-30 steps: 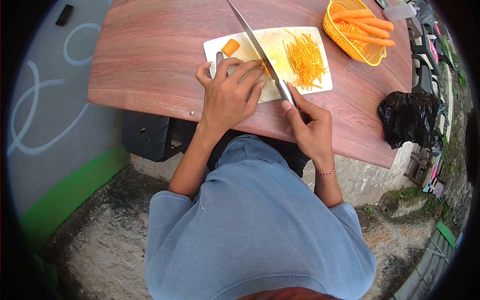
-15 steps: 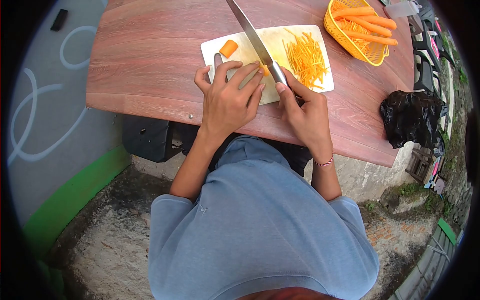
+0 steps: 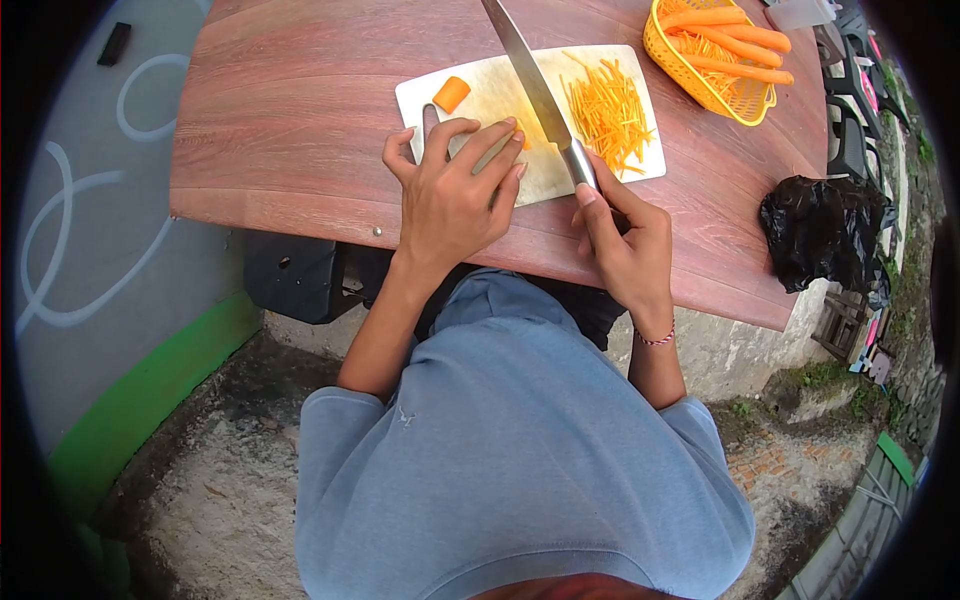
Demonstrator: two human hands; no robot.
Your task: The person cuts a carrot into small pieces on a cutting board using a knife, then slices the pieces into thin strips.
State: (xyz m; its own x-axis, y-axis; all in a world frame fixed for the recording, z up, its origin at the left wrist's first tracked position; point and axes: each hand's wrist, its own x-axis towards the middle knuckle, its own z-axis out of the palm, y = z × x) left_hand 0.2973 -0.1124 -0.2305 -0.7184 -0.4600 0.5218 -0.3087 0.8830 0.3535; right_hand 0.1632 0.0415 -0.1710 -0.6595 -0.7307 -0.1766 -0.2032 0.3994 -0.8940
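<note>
My right hand (image 3: 632, 240) is wrapped round the handle of a large knife (image 3: 535, 88), whose blade slants up and left over the white cutting board (image 3: 490, 80). My left hand (image 3: 455, 200) rests on the board's near edge with its fingers spread and bent. Its fingertips touch a small orange carrot piece, mostly hidden beneath them. A short carrot chunk (image 3: 452, 95) lies near the board's left end, just above the board's handle slot. Thin carrot strips (image 3: 610, 115) form a pile on the right side of the board.
A yellow basket (image 3: 690, 82) with several peeled carrots and more strips stands at the back right of the wooden table (image 3: 290, 120). A black plastic bag (image 3: 825, 230) hangs by the right edge. Behind the basket is a clear bottle (image 3: 800, 14).
My right hand and the knife have moved right, away from my left fingertips. The board has shifted slightly left in view. My left hand has barely moved.
</note>
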